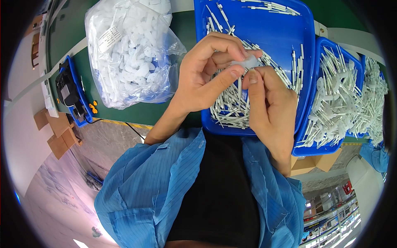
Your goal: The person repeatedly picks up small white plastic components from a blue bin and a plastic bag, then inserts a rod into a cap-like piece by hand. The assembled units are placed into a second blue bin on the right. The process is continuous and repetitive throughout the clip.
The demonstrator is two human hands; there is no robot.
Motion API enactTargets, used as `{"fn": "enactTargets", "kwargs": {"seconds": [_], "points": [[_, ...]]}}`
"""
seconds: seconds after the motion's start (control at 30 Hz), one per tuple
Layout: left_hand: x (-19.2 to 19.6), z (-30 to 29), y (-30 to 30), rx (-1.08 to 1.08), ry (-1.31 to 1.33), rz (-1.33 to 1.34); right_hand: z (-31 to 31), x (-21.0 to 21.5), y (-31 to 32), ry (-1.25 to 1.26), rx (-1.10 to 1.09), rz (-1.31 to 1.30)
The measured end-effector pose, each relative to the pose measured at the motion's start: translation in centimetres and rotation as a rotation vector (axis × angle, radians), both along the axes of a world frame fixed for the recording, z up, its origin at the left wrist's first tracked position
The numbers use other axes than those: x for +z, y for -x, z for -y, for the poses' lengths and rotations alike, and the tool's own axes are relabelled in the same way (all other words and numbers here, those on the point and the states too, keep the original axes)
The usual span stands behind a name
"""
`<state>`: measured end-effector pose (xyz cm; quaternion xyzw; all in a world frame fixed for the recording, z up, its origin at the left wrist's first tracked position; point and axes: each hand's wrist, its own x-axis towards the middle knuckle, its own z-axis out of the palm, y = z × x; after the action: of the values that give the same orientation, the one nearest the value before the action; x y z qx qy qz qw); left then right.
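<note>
Currently, both hands meet above the near half of the large blue tray. The translucent white piece is located between the fingertips of the two hands, raised over the tray contents.

Left hand: the thumb and index finger form a rounded arch and close at the tips on the translucent white piece; the other fingers curl behind. Right hand: the fingers are folded and the thumb is pressed to the index finger at the lower edge of the piece. Whether this pinch grips the piece itself cannot be told. A white rod shows directly below the piece; its connection to the piece is not clear.

Loose white rods lie in a dense layer in the near part of the large tray, with further rods along its sides and far edge. To the right, a smaller blue tray contains a heap of rods mixed with translucent pieces. To the left, a clear plastic bag filled with similar translucent pieces rests on the green work surface. Small orange parts lie near the left end.
</note>
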<state>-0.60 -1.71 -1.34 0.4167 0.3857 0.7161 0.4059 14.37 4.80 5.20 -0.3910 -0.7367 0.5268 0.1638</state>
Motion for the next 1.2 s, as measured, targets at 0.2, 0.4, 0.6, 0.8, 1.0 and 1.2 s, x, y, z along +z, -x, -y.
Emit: {"fn": "enactTargets", "kwargs": {"seconds": [0.2,0.4,0.6,0.8,1.0,1.2], "points": [[1.1,0.4,0.4,0.044,0.088,-0.075,-0.2,-1.5,-0.2,-0.177,0.005,-0.125],[0.9,0.4,0.5,0.067,0.032,-0.073,0.2,-3.4,-0.8,0.439,-0.012,-0.474],[1.9,0.2,0.3,0.153,0.029,-0.319,0.8,-3.2,-0.2,-0.468,-0.054,-0.183],[2.1,0.2,0.5,0.124,-0.027,-0.353,1.5,-3.5,0.1,-0.627,-0.089,-0.179],[2.3,0.3,0.1,0.041,0.100,-0.112,-0.6,-5.1,-1.1,-0.618,0.046,-0.253],[1.7,-0.1,1.2,0.012,0.107,-0.430,-1.6,-4.1,-2.1,-0.655,0.050,-0.127]]}}
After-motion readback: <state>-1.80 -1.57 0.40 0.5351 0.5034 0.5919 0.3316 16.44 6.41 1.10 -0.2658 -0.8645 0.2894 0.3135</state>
